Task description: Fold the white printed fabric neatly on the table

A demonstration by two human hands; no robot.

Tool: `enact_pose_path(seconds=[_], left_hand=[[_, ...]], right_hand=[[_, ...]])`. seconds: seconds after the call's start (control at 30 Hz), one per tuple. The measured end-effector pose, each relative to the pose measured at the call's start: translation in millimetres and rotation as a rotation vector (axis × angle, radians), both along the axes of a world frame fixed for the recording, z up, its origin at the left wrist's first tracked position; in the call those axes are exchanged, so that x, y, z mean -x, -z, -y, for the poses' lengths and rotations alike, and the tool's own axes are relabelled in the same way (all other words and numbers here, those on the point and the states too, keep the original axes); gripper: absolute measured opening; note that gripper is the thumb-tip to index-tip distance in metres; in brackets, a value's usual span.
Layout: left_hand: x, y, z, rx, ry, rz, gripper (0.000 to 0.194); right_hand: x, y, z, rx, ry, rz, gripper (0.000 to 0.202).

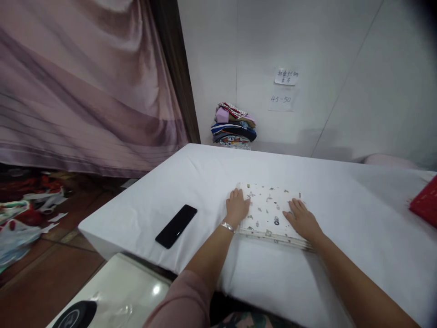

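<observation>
A folded white cloth (266,209) with small scattered prints lies flat on the white-covered table (211,177), its stacked layers showing along the near edge. On its left edge rests my left hand (237,207), fingers extended, a silver bracelet at the wrist. My right hand (302,218) lies on the right side of the cloth with its fingers spread. Both palms face down, and neither hand grips the fabric.
Left of the cloth lies a black phone (176,226). Folded fabrics (234,127) are piled beyond the table's far edge. A red item (425,202) sits at the right edge. A pale surface (116,291) stands at the near left; a pink curtain (85,82) hangs behind.
</observation>
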State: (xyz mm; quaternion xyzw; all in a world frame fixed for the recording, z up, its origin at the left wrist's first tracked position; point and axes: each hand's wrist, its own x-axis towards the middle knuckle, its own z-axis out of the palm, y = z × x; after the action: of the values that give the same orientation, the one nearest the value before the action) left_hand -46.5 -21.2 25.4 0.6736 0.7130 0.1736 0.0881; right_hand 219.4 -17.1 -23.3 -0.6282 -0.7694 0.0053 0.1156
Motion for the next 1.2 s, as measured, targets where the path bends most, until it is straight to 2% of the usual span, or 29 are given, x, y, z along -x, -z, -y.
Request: enact_pose_path(seconds=[0.1, 0.23, 0.33, 0.43, 0.53, 0.6, 0.67, 0.77, 0.9, 1.0, 1.1, 1.2], left_hand=[[0, 7.4, -5, -0.006, -0.015, -0.024, 0.054], [0, 11.3, 0, -0.047, -0.033, -0.026, 0.054], [2, 9.5, 4, -0.044, -0.063, 0.02, 0.054], [3, 6.6, 4, -0.022, -0.115, 0.069, 0.052], [1, 3.2, 2, 0.025, -0.135, 0.099, 0.047], [-3, 1.1, 4, 0.064, -0.136, 0.11, 0.045], [-7, 0.2, 11, 0.103, -0.134, 0.118, 0.046], [-11, 1.4, 34, 0.133, -0.105, 0.127, 0.05], [-4, 0.2, 66, 0.123, -0.028, 0.132, 0.05], [3, -7.5, 70, 0.077, -0.022, 0.092, 0.046], [-1, -14.6, 56, -0.068, 0.015, 0.02, 0.05], [-11, -11.8, 39, -0.122, 0.123, -0.019, 0.052]], right_hand=[[0, -1.6, 1, 0.029, 0.004, -0.018, 0.061], [-2, -2.5, -1, 0.046, -0.016, -0.084, 0.062], [-8, -0.5, -5, 0.053, -0.007, -0.172, 0.06], [-14, 2.2, -5, -0.009, 0.059, -0.257, 0.055], [-21, 3.3, 3, 0.013, 0.121, -0.27, 0.055], [-26, 2.9, 9, 0.036, 0.115, -0.26, 0.054], [-34, 2.5, 16, 0.023, 0.09, -0.257, 0.05], [-49, 2.8, 25, 0.021, 0.081, -0.264, 0.047], [-65, 0.1, 36, 0.074, 0.09, -0.218, 0.048], [-59, -10.2, 41, 0.032, 0.053, -0.117, 0.047], [-38, -23.2, 42, -0.055, -0.018, -0.072, 0.047], [-14, -27.3, 39, -0.076, -0.114, -0.066, 0.049]])
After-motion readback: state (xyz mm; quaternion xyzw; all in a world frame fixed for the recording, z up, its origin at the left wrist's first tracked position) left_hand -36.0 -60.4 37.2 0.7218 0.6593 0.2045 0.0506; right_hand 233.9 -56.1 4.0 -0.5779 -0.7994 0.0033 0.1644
